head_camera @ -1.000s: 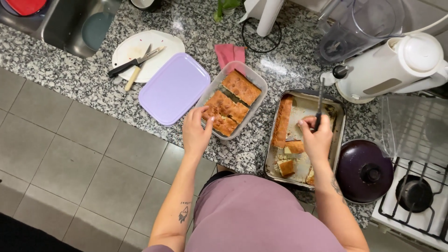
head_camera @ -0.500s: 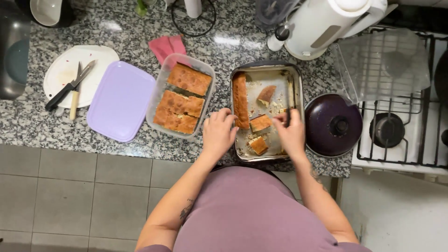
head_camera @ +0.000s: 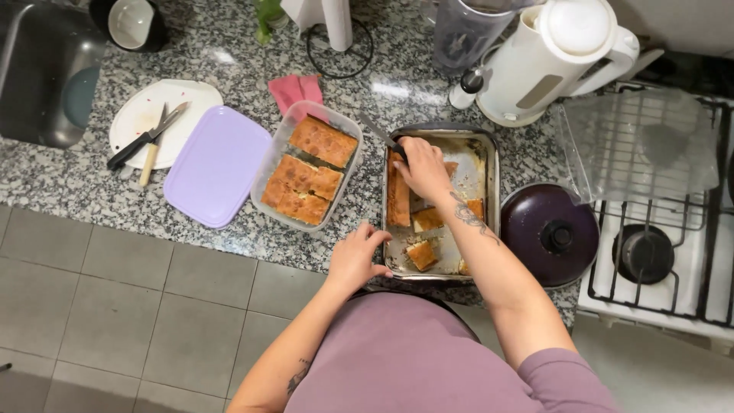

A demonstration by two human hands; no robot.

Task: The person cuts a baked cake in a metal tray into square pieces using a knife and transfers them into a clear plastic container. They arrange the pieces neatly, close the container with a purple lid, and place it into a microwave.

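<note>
Now the right hand (head_camera: 423,170) has slid to the baking tray's (head_camera: 489,164) eleven o'clock corner, fingers closed round a dark-handled utensil (head_camera: 382,138) above the long cake strip (head_camera: 397,195), while the left hand (head_camera: 355,256), fingers curled, steadies the tray's near edge.

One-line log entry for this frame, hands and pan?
right hand: grips utensil over long slice | left hand: steadies baking pan rim | container: slices inside, lid off

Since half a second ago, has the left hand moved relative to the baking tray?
Yes. The left hand drew back from inside the baking tray to its near left corner.
</note>
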